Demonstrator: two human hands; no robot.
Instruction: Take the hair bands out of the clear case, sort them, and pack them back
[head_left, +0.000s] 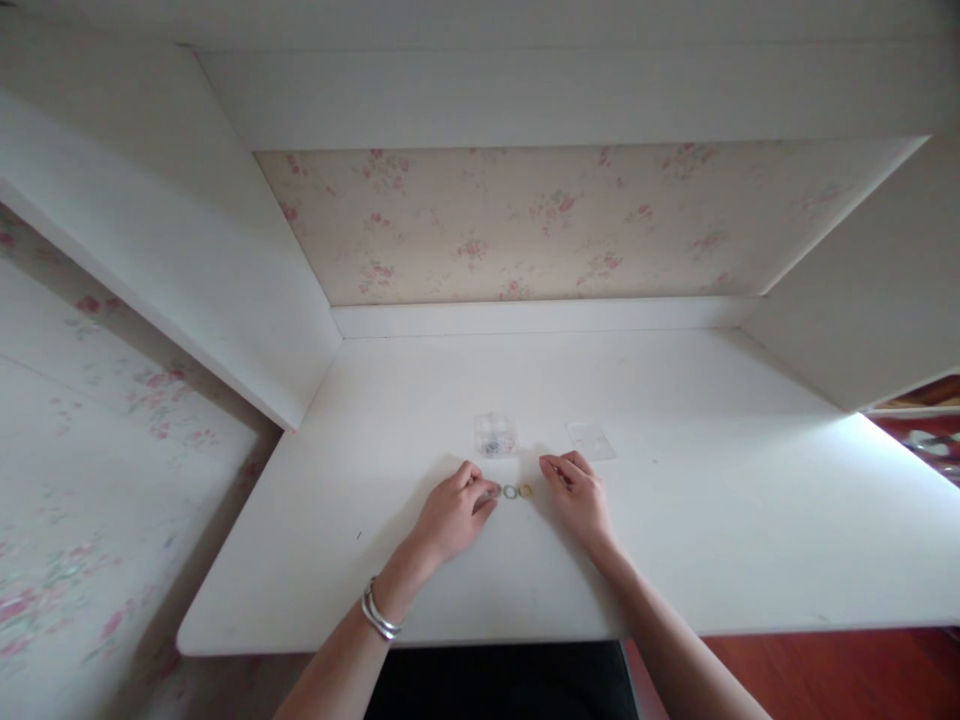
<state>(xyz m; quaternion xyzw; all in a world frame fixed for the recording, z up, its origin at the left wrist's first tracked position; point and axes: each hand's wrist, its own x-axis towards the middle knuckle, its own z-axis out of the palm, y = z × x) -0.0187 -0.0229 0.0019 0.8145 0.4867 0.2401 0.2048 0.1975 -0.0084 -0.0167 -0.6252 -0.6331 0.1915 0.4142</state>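
Observation:
Three small rings lie in a row on the white desk between my hands. At the left end, the finger and thumb tips of my left hand (454, 510) are at a small ring (496, 491), partly covering it. Beside it are a pale green ring (511, 492) in the middle and a yellowish ring (526, 491) on the right. My right hand (579, 497) rests just right of the row with its fingers curled in; whatever they hold, if anything, is hidden. Beyond the rings stands a clear divided box (495, 435) with small dark and silvery bits in its near part.
A clear flat lid (590, 440) lies on the desk (712, 500), behind my right hand. White side panels (247, 290) and a low back ledge (547, 317) bound the desk. A small dark mark (358, 535) shows at left. Red flooring (825, 672) appears below the front edge.

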